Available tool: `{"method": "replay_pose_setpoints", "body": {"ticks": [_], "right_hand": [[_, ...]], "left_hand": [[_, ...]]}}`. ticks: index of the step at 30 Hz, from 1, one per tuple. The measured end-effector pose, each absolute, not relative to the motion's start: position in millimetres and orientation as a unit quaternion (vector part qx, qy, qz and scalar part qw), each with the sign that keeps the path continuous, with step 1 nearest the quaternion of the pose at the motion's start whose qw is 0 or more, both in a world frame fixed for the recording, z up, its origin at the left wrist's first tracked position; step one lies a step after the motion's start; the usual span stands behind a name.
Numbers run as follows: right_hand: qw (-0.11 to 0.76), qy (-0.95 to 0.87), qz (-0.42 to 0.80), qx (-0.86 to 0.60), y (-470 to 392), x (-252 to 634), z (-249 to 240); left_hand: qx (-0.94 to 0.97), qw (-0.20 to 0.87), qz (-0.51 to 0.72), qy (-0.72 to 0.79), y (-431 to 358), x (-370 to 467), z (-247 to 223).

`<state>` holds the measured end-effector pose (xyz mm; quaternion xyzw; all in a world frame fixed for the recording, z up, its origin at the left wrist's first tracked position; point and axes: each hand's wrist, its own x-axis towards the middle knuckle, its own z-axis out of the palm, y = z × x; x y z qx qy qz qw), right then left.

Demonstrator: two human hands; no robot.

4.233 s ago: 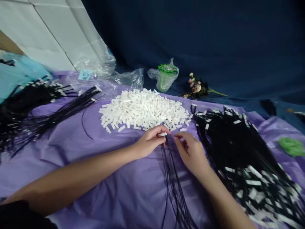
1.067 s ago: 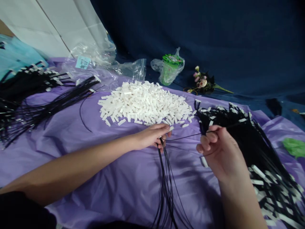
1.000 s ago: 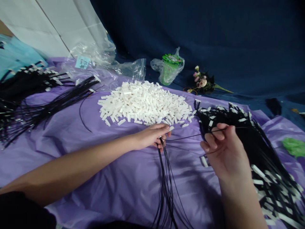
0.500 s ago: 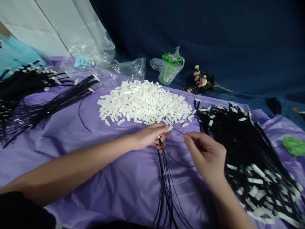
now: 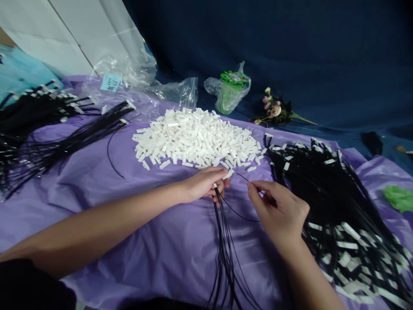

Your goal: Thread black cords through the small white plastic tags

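My left hand point(image 5: 208, 183) is closed at the near edge of a heap of small white pieces point(image 5: 193, 137). Between its thumb and finger sits one white piece point(image 5: 228, 174), and its lower fingers hold a bundle of thin black cords point(image 5: 222, 232) that hangs down toward me. To the right, my right hand point(image 5: 279, 209) pinches a single black cord point(image 5: 241, 176), whose free end points at the white piece with a small gap between them. That cord loops back to the left hand.
Black cords with white ends point(image 5: 332, 193) are piled on the right, and more black cords point(image 5: 64, 137) lie at the left. Behind the heap are a clear plastic bag point(image 5: 174, 92), a bagged green cup point(image 5: 230, 92) and flowers point(image 5: 274, 110). Purple sheeting point(image 5: 145, 241) covers the surface.
The cord's end has come away from the white piece, and a small gap now shows. My right hand's fingertips have shifted slightly; my left hand has hardly moved.
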<state>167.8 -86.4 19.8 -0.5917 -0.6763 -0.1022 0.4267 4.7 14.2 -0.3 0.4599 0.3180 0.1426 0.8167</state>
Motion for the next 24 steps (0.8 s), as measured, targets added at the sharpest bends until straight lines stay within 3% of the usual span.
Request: {"method": "replay_pose_setpoints", "body": {"ticks": [24], "right_hand": [[0.261,-0.743,-0.201,-0.582,-88.3,172.9,14.2]], "left_hand": [[0.532,0.785,0.091,0.304,13.9,4.5,-5.0]]}}
